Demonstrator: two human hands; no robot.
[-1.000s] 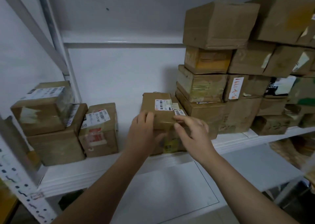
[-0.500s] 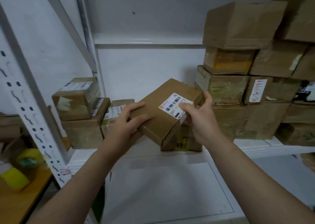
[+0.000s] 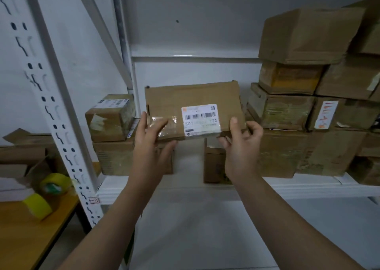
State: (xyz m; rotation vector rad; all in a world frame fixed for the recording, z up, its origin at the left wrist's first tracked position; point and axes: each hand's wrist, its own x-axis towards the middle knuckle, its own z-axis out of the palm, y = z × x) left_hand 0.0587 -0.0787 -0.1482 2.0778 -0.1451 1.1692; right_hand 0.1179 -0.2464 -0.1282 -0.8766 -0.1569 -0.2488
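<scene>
Head view: flat brown box [image 3: 191, 99], taped, bears a barcode label [image 3: 200, 118].

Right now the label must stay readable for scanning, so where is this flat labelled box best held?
By its two short ends, coming from left and right, as the left hand and right hand grip it now. The flat box is wide and thin: fingers go under, thumbs on top, and the label between them is uncovered.
</scene>
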